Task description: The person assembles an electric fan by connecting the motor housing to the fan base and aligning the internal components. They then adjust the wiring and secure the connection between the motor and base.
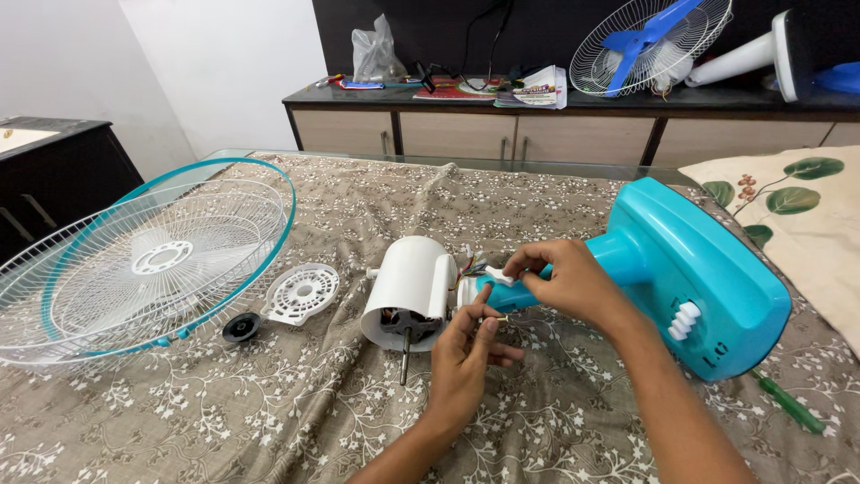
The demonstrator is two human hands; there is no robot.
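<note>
**A:** Starting at the far left, what are you seeing?

**B:** I'm looking at the white wire fan guards with a teal rim (134, 260) lying flat on the patterned bedspread (269, 421). Just right of them a small black cap (241, 327) and a round white slotted plate (303, 292) are resting, apart from each other.

**A:** And the piece being worked on?

**B:** The white motor housing (408, 289) is lying at the centre, its shaft (405, 357) pointing toward the near edge. Its long axis is running left to right into the teal neck of the fan stand (690, 278), which is spreading out to the right.

**A:** Which hand is nearer the joint?

**B:** Both are meeting there. My left hand (466, 358) is coming up from the near side, fingertips pinched together on something small and brassy just below the joint; I cannot tell what it is. My right hand (564, 282) is reaching in from the right, fingers clamped around the teal neck, touching a white clip on top.

**A:** Room to move?

**B:** The cloth near me is lying open. A green-handled screwdriver (788, 403) is sitting well off to the right, near the stand's base.
</note>
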